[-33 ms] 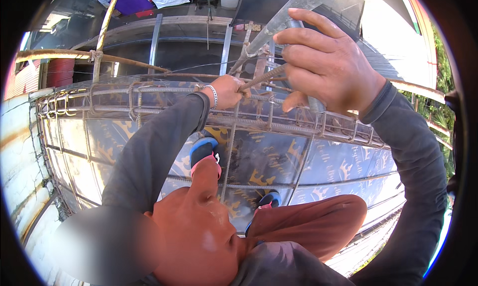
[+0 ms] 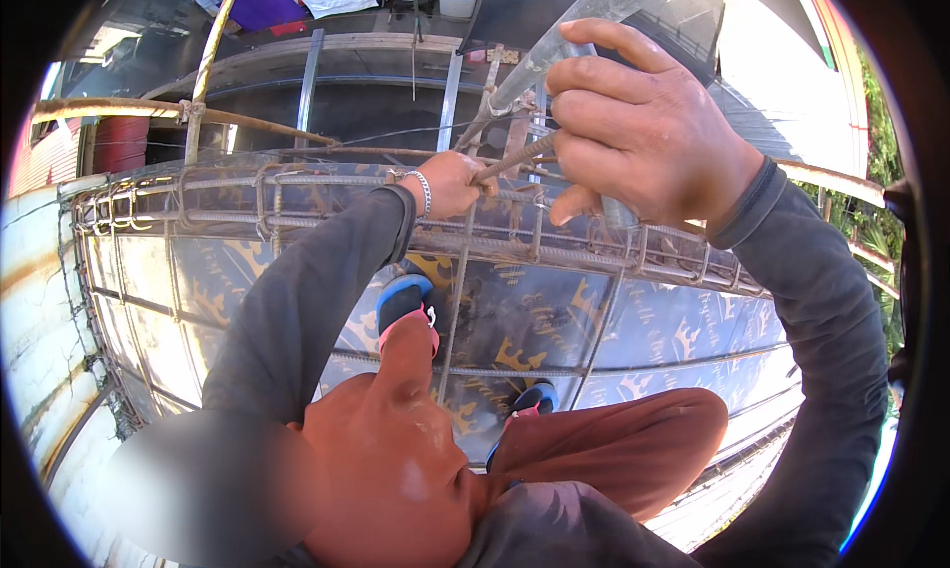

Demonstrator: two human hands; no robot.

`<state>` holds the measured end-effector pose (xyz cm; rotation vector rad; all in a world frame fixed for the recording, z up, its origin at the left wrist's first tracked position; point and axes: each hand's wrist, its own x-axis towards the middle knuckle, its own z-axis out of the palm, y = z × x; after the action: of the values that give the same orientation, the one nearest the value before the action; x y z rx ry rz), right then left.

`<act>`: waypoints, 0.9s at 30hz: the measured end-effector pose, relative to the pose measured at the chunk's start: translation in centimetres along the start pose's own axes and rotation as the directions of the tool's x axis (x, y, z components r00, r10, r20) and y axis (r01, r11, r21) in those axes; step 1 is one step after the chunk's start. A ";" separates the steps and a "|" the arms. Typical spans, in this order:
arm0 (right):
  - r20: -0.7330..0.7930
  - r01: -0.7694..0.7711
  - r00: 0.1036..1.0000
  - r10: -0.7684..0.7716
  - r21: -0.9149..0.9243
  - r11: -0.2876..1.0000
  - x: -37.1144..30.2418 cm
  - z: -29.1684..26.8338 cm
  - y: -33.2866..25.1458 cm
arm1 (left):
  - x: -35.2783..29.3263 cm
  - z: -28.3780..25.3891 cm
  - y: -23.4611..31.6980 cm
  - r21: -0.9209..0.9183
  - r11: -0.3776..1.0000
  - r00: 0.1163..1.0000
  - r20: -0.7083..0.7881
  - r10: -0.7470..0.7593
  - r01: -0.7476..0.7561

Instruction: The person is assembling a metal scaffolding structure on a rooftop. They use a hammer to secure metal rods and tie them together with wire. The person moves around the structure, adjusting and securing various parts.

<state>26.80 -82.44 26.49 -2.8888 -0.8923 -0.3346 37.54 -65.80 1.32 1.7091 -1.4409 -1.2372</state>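
Rod (image 2: 519, 159), ribbed and rusty, slants up and rightward from the left hand (image 2: 453, 184), which grips its lower end, to the right hand (image 2: 638, 123), wrapped round a grey handle (image 2: 619, 213). The left hand is nearer the rebar cage (image 2: 515, 249).

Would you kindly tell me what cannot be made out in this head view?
- Left hand, head view: its fingertips are tucked behind the hand itself.
- Grey tube, head view: its middle is covered by the right hand.
- Rusty rod, head view: its upper end is hidden by the right hand.
- Thick grey pipe, head view: cut off by the top edge.
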 end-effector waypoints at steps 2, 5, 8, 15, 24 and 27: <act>0.018 -0.006 1.000 0.006 -0.020 1.000 0.7 -0.2 -0.2 | 0.3 -0.5 -0.4 0.092 0.995 0.999 0.009 -0.036 0.035; 0.028 -0.027 0.999 0.028 -0.037 0.999 0.4 0.5 -0.5 | -0.5 -0.6 2.3 0.174 0.984 0.998 -0.044 -0.033 0.041; 0.089 -0.041 0.995 0.052 -0.128 0.991 0.2 1.0 -0.8 | -3.2 -2.5 3.1 0.287 0.957 0.965 -0.261 0.032 0.045; 0.162 -0.137 0.971 0.179 -0.238 0.961 -0.8 0.2 -1.5 | -10.0 -13.8 15.0 0.215 0.895 0.915 -0.192 -0.354 0.391; 0.059 -0.117 0.988 0.140 -0.295 0.948 0.3 0.0 -4.2 | -10.4 -2.2 16.0 0.401 0.638 0.754 -0.328 -0.570 0.657; 0.067 -0.119 0.987 0.148 -0.320 0.940 -0.4 0.9 -4.8 | -11.2 12.6 9.5 -0.199 0.581 0.437 -0.482 -0.759 0.789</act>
<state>23.94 -78.49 25.66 -3.2626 -0.7044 -0.3667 22.24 -55.82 7.61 2.6340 -0.2855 -0.9630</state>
